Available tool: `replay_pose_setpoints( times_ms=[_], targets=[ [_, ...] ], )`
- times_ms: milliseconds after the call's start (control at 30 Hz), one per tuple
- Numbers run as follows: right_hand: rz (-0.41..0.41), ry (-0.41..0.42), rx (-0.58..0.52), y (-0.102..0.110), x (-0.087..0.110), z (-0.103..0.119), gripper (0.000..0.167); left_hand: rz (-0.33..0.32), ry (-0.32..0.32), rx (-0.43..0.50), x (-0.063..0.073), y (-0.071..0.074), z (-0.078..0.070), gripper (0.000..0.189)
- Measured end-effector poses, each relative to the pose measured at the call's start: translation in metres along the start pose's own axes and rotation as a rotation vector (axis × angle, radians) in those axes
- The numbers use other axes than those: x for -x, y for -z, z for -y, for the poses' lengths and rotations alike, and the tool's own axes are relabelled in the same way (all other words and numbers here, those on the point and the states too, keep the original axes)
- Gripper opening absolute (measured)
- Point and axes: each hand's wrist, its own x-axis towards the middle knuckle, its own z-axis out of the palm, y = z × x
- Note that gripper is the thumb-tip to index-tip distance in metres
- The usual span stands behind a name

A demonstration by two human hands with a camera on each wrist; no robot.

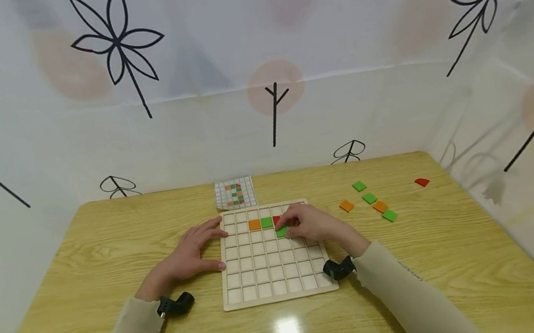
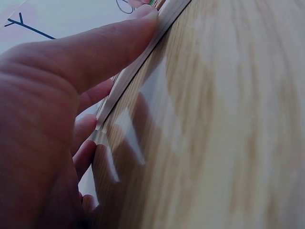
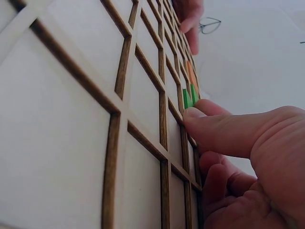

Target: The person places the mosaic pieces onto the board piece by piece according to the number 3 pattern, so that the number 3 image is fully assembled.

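Note:
A square wooden grid board (image 1: pixel 260 261) lies on the table. My right hand (image 1: pixel 313 224) is over its upper right part, pinching a green square tile (image 1: pixel 282 232) between thumb and fingers. In the right wrist view the thumb covers part of that green tile (image 3: pixel 187 99). One row above sit an orange tile (image 1: pixel 254 224), another green tile (image 1: pixel 267 222) and a red piece (image 1: pixel 277 220) partly hidden by the fingers. My left hand (image 1: pixel 188 256) rests at the board's left edge, fingers spread; its thumb (image 2: pixel 119 45) touches the side in the left wrist view.
A printed pattern card (image 1: pixel 235 193) lies just behind the board. To the right are several loose green tiles (image 1: pixel 369 198), two orange tiles (image 1: pixel 346 206) and a red rounded piece (image 1: pixel 422 182). A patterned cloth (image 1: pixel 220 127) hangs behind the table.

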Motion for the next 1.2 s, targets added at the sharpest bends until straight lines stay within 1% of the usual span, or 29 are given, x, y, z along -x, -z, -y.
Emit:
replay_pose_setpoints(
  times_ms=[300,500,700,800,900,1067,1200],
  targets=[
    [0.002,0.014,-0.030,-0.001,0.001,0.001,0.018,-0.008,-0.022,-0.005,0.002,-0.001,0.003,0.065],
    [-0.002,0.008,-0.012,-0.001,-0.001,0.000,0.018,-0.005,-0.018,-0.004,0.003,0.000,0.004,0.066],
    [-0.016,0.031,0.008,0.001,0.000,0.000,0.020,-0.015,-0.029,-0.009,0.002,0.000,0.002,0.066],
    [-0.023,0.032,-0.007,0.003,0.002,-0.001,0.022,-0.015,-0.031,-0.015,0.001,0.000,0.002,0.066],
    [-0.029,0.034,-0.025,0.004,0.003,-0.002,0.023,-0.010,-0.020,-0.011,0.000,-0.002,0.003,0.066],
    [-0.058,0.028,-0.065,0.003,0.007,-0.004,0.023,-0.007,-0.009,-0.011,0.001,-0.004,0.005,0.066],
    [-0.094,0.037,-0.076,0.005,0.009,-0.009,0.022,-0.006,-0.008,-0.014,0.001,-0.004,0.005,0.067]
  ],
)
